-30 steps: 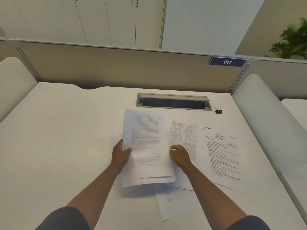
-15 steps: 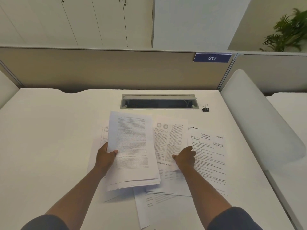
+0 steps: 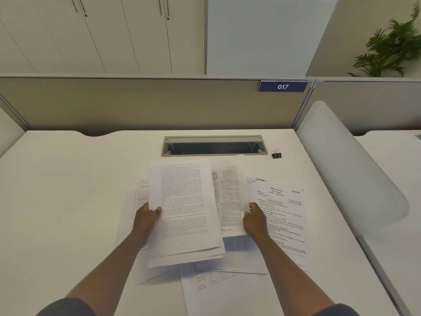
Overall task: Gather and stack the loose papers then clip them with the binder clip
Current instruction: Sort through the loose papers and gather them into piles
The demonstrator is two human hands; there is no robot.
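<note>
Office cubicle workstation. White desk (image 3: 68, 190) bounded at 12 o'clock by a beige partition panel (image 3: 136, 103) carrying a blue number plate (image 3: 282, 86) marked 017. Recessed cable tray (image 3: 213, 145) in desktop. Tall white cabinets (image 3: 102, 33) behind; potted plant (image 3: 389, 49) at 2 o'clock.

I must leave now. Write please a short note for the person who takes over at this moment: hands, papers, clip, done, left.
Left hand holds a small stack of papers above the desk.
Right hand grips one sheet, lifted.
Loose sheets lie on the desk: one at right, one near you, one under the stack at left.
Binder clip sits unused beside the cable slot.
Left: gather the rest, square up, clip.
</note>
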